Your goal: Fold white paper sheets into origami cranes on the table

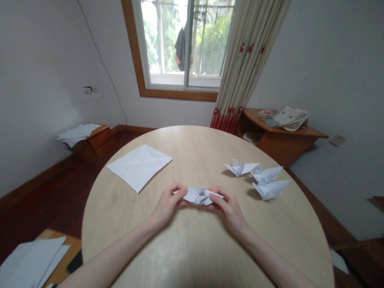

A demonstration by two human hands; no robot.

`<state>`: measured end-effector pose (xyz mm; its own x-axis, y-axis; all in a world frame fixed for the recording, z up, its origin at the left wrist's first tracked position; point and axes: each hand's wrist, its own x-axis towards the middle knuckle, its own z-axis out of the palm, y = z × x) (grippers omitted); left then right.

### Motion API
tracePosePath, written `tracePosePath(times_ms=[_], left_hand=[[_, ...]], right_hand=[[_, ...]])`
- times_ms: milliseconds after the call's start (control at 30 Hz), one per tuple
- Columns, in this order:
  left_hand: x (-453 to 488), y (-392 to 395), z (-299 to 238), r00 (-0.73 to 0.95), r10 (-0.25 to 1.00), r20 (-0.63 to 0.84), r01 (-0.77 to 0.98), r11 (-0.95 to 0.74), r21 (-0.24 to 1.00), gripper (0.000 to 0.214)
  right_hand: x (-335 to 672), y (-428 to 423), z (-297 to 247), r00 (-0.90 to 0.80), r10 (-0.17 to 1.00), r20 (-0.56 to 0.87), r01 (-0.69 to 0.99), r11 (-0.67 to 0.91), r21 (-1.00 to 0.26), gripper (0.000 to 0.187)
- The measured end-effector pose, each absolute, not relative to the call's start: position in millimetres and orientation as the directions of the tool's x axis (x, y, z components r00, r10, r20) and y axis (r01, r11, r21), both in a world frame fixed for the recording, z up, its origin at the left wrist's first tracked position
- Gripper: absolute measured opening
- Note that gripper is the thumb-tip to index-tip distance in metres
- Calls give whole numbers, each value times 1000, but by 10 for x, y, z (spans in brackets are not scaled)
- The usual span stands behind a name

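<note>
Hands (pixel 168 203) (pixel 229 206) pinching folded white paper (pixel 198 196), three paper birds (pixel 273 189)

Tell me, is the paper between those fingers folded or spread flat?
Folded: the held paper shows creases and raised flaps in a narrow shape between the left fingers and the right fingers.

Passage is afforded over the surface (pixel 192 254) between the forearms (pixel 123 245) and, past the held folded paper (pixel 197 196), toward the far edge (pixel 187 129). The middle is blocked by the left grip (pixel 170 202) and right grip (pixel 227 205), the left by a flat sheet (pixel 139 166), the right by three paper birds (pixel 271 189).
</note>
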<state>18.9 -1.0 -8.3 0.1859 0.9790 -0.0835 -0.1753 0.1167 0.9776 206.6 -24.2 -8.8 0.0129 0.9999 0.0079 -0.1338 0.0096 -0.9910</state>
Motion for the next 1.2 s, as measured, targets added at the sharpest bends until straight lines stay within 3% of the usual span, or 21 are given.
tracePosePath(times_ms=[267, 400, 567, 1200], left_hand=[[162, 105, -221, 164, 977, -133, -274, 175, 946, 43], [141, 131, -203, 174, 976, -134, -283, 180, 942, 47], [101, 157, -148, 172, 982, -84, -234, 123, 964, 51], [45, 257, -274, 60, 998, 23, -48, -20, 999, 47]], right_hand=[[2135, -161, -18, 2, 999, -52, -260, -49, -964, 37], [2216, -94, -44, 23, 999, -34, -195, -29, -980, 42], [2285, -42, -87, 53, 999, -11, -104, -6, -995, 43], [2373, 37, -123, 116, 993, -19, -74, -10, -997, 37]])
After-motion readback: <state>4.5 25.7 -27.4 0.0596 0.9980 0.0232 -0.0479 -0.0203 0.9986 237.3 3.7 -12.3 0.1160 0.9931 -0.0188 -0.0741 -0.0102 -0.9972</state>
